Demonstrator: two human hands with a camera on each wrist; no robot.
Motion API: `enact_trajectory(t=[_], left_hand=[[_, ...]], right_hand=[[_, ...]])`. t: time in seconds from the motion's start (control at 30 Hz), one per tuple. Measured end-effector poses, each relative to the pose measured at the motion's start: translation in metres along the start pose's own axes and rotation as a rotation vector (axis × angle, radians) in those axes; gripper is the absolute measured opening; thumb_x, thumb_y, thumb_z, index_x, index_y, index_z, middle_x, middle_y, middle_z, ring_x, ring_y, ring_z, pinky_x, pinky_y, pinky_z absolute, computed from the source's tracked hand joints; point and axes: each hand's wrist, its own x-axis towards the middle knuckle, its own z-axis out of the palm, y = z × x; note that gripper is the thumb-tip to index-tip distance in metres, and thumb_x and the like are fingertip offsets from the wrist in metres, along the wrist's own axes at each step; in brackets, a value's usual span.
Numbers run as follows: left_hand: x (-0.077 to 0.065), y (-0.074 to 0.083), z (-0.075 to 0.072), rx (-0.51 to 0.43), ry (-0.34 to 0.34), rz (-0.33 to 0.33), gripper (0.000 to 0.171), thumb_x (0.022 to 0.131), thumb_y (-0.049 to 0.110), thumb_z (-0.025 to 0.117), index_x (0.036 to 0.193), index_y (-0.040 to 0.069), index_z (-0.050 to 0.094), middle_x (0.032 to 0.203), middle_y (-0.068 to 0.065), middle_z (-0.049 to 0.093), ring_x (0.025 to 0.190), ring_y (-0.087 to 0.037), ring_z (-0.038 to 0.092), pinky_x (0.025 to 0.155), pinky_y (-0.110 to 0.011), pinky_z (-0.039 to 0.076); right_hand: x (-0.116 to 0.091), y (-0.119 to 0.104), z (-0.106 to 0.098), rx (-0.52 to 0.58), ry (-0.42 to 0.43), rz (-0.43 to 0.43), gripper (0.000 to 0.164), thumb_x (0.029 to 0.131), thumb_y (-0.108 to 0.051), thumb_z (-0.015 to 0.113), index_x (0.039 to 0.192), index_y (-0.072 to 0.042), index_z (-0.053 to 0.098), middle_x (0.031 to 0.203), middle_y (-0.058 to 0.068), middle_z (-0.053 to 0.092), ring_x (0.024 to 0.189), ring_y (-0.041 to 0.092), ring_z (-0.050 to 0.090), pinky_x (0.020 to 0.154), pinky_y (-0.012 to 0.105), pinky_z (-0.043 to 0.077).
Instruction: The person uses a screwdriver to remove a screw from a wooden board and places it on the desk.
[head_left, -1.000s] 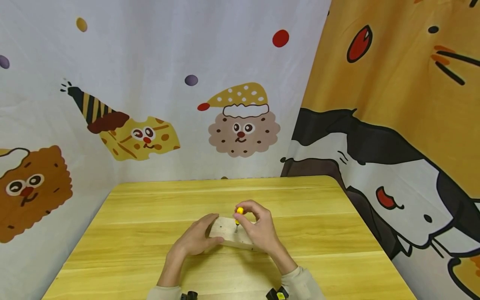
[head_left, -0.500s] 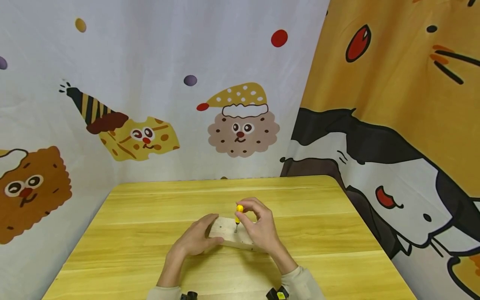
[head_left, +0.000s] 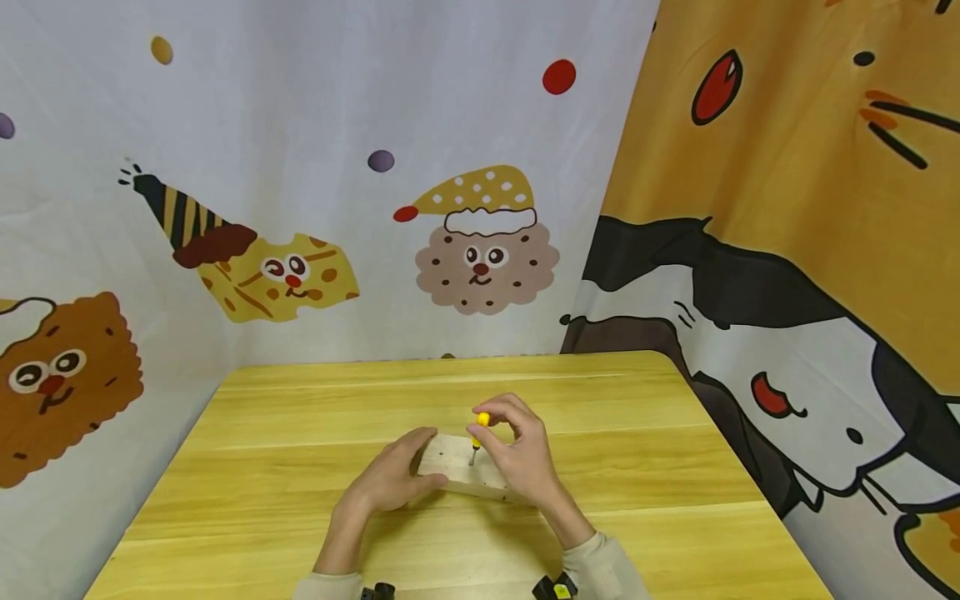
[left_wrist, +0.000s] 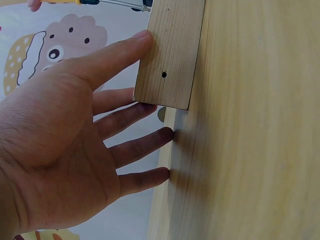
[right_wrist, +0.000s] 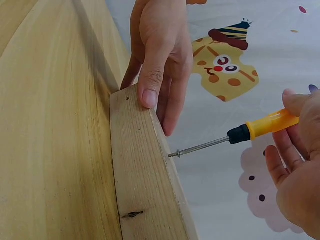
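Observation:
A pale wooden block (head_left: 453,468) lies on the table, with small dark holes in it. My left hand (head_left: 393,475) holds its left end, thumb on the near edge and fingertips at the far corner; the other fingers touch the tabletop in the left wrist view. Between thumb and fingers, my right hand (head_left: 527,457) pinches the yellow handle of a screwdriver (right_wrist: 272,124), just above the block. Its steel shaft meets a small screw (right_wrist: 174,154) that stands out from the block's upper face. How deep the screw sits is hidden.
The wooden table (head_left: 300,417) extends around the block on all sides. Behind it hangs a white curtain (head_left: 315,100) with cartoon prints, and an orange one (head_left: 787,183) is at the right. Black wrist cameras (head_left: 555,587) sit near both cuffs.
The fingers of my right hand have shifted slightly on the screwdriver, and its handle now leans a little more to the right. The left hand and the block stay in place.

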Motion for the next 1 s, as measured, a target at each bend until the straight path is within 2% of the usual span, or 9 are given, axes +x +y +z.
enact_trajectory(t=[0.17,0.37,0.47,0.57,0.6,0.77,0.93,1.0], left_hand=[[0.0002,0.0004,-0.0005,0.003,-0.002,0.002,0.085,0.101,0.039,0.088,0.168,0.003,0.05,0.176,-0.023,0.049,0.164,-0.051,0.045,0.134,-0.072,0.039],[0.0016,0.0011,-0.0013,0.013,0.005,0.016,0.084,0.102,0.037,0.087,0.168,0.002,0.05,0.175,-0.024,0.049,0.164,-0.051,0.045,0.135,-0.072,0.038],[0.0011,0.0017,-0.0012,0.011,0.005,0.014,0.084,0.102,0.036,0.087,0.168,0.002,0.05,0.175,-0.024,0.049,0.164,-0.051,0.045,0.135,-0.072,0.038],[0.0008,-0.0001,-0.0007,0.0,0.006,0.021,0.084,0.102,0.039,0.087,0.168,0.002,0.05,0.175,-0.025,0.05,0.164,-0.052,0.045,0.135,-0.073,0.037],[0.0006,-0.0013,-0.0005,0.026,0.014,0.038,0.084,0.102,0.042,0.086,0.167,0.002,0.051,0.173,-0.025,0.052,0.162,-0.052,0.047,0.132,-0.075,0.04],[-0.0001,-0.0027,-0.0018,0.033,0.015,0.07,0.084,0.102,0.043,0.086,0.166,0.002,0.052,0.172,-0.026,0.053,0.16,-0.054,0.049,0.129,-0.076,0.042],[-0.0004,0.0014,-0.0028,0.009,-0.002,0.033,0.085,0.101,0.039,0.087,0.168,0.002,0.05,0.175,-0.025,0.05,0.163,-0.052,0.046,0.135,-0.072,0.038],[-0.0003,0.0017,-0.0024,0.014,0.002,0.031,0.084,0.101,0.037,0.088,0.168,0.002,0.051,0.174,-0.024,0.051,0.163,-0.052,0.046,0.134,-0.072,0.039]], right_hand=[[-0.0008,0.0,0.0001,-0.027,0.025,0.042,0.028,0.099,-0.004,0.086,0.125,-0.015,0.081,0.111,0.007,0.079,0.097,0.016,0.071,0.087,0.023,0.063],[-0.0013,-0.0028,0.0002,-0.018,0.026,0.089,0.029,0.101,-0.005,0.085,0.128,-0.013,0.08,0.114,0.013,0.084,0.101,0.013,0.076,0.092,0.031,0.068],[-0.0015,-0.0026,-0.0003,0.018,0.004,0.089,0.026,0.104,-0.003,0.08,0.129,-0.011,0.079,0.116,0.013,0.084,0.104,0.012,0.077,0.097,0.027,0.068],[-0.0017,-0.0011,-0.0005,0.043,-0.016,0.057,0.024,0.107,-0.001,0.076,0.13,-0.007,0.077,0.118,0.015,0.084,0.105,0.013,0.077,0.097,0.023,0.067],[-0.0018,-0.0006,-0.0003,0.047,-0.02,0.052,0.024,0.107,-0.001,0.076,0.13,-0.007,0.077,0.117,0.016,0.084,0.105,0.014,0.077,0.096,0.023,0.067],[-0.0028,-0.0005,0.0014,0.02,-0.003,0.062,0.021,0.103,-0.004,0.083,0.123,-0.01,0.08,0.112,0.013,0.085,0.1,0.014,0.078,0.09,0.024,0.067],[-0.0026,-0.0034,0.0013,0.01,0.016,0.093,0.019,0.1,-0.008,0.087,0.117,-0.016,0.083,0.11,0.008,0.086,0.099,0.007,0.079,0.09,0.025,0.066],[-0.0022,-0.0036,0.001,0.011,0.02,0.069,0.019,0.1,-0.006,0.087,0.116,-0.015,0.083,0.11,0.009,0.085,0.099,0.009,0.077,0.089,0.026,0.067]])
